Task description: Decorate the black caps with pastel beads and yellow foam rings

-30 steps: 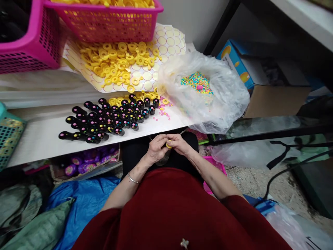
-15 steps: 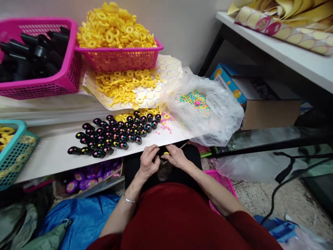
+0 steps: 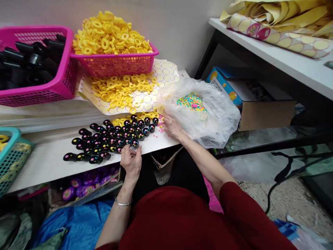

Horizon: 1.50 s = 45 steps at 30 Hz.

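Note:
A cluster of small black tubes (image 3: pixel 109 140) with coloured beads inside lies on the white table (image 3: pixel 47 159). My left hand (image 3: pixel 131 159) is at the table's front edge, fingers curled on the nearest black tube of the cluster. My right hand (image 3: pixel 171 126) rests on the table among loose pink beads (image 3: pixel 159 129), fingers bent down, beside a clear plastic bag (image 3: pixel 208 114) holding pastel beads (image 3: pixel 191 101). Whether the right hand holds anything is hidden. Loose yellow rings (image 3: pixel 122 90) lie on a sheet of round stickers (image 3: pixel 161 74) behind the tubes.
A pink basket (image 3: pixel 114 64) heaped with yellow rings and a second pink basket (image 3: pixel 39 90) of black parts stand at the back. A teal basket (image 3: pixel 13 152) sits far left. A cardboard box (image 3: pixel 260 111) and a shelf (image 3: pixel 273 52) are at right.
Both hands left my lap, where they worked a small yellow ring. The left went up to the tube cluster, the right to the loose beads by the bag. The camera tilted upward.

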Each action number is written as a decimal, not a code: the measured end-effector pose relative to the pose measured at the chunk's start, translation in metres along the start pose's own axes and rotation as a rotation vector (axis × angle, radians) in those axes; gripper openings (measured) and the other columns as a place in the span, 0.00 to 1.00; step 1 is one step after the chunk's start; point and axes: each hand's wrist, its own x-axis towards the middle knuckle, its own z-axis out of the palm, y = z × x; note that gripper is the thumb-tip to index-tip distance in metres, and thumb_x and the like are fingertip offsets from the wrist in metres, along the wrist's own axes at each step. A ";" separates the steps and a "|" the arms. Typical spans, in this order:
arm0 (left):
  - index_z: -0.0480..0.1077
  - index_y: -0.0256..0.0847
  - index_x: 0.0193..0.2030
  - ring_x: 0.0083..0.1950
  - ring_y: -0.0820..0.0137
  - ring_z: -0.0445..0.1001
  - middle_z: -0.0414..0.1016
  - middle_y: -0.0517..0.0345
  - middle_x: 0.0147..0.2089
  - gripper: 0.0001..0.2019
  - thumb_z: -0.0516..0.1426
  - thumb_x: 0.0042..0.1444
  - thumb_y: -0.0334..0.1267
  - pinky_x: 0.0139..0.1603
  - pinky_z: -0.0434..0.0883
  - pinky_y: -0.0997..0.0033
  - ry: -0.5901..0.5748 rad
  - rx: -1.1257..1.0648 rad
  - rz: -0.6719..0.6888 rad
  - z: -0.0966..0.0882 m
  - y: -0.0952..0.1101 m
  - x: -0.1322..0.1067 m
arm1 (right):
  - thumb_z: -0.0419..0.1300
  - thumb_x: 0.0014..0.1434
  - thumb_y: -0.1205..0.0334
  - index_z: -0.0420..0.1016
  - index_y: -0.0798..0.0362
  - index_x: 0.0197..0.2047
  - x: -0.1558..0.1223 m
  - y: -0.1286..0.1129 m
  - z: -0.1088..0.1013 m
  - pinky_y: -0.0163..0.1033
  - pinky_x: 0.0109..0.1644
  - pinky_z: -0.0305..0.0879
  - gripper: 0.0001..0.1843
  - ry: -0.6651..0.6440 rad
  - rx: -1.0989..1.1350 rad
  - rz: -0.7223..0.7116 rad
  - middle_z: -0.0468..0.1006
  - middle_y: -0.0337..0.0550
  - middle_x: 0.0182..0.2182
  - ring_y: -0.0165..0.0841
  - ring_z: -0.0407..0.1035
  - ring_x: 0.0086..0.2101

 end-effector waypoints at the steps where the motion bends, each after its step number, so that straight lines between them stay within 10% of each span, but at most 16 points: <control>1: 0.68 0.37 0.45 0.23 0.75 0.64 0.62 0.66 0.23 0.17 0.62 0.50 0.40 0.30 0.66 0.73 -0.013 0.001 -0.011 0.002 0.000 0.000 | 0.46 0.59 0.72 0.72 0.53 0.45 0.009 0.002 0.001 0.38 0.39 0.61 0.17 -0.029 -0.049 -0.016 0.74 0.48 0.44 0.37 0.68 0.41; 13: 0.72 0.37 0.41 0.21 0.78 0.60 0.67 0.62 0.26 0.10 0.59 0.53 0.39 0.27 0.62 0.75 -0.094 0.001 0.038 0.010 0.011 0.002 | 0.46 0.60 0.70 0.65 0.55 0.55 0.022 0.014 -0.003 0.43 0.45 0.66 0.20 -0.149 -0.080 -0.160 0.70 0.52 0.50 0.40 0.68 0.45; 27: 0.71 0.38 0.43 0.22 0.79 0.62 0.72 0.59 0.33 0.11 0.59 0.53 0.40 0.26 0.63 0.77 -0.391 -0.336 0.129 0.045 0.042 -0.006 | 0.53 0.57 0.66 0.65 0.54 0.56 -0.080 0.056 0.012 0.45 0.53 0.62 0.22 0.048 0.324 -0.156 0.70 0.51 0.52 0.39 0.66 0.48; 36: 0.71 0.39 0.40 0.20 0.80 0.57 0.68 0.64 0.28 0.12 0.61 0.50 0.41 0.23 0.60 0.77 -0.445 -0.403 0.058 0.061 0.052 -0.002 | 0.52 0.59 0.58 0.68 0.57 0.47 -0.078 0.018 0.002 0.41 0.41 0.60 0.15 0.042 0.035 0.208 0.71 0.54 0.43 0.41 0.65 0.40; 45: 0.73 0.38 0.38 0.22 0.83 0.59 0.72 0.59 0.34 0.10 0.61 0.47 0.36 0.23 0.60 0.79 -0.328 -0.559 -0.219 0.034 0.066 0.001 | 0.56 0.54 0.61 0.67 0.54 0.46 -0.092 0.003 0.001 0.36 0.36 0.61 0.15 0.273 0.429 0.083 0.72 0.43 0.37 0.29 0.64 0.29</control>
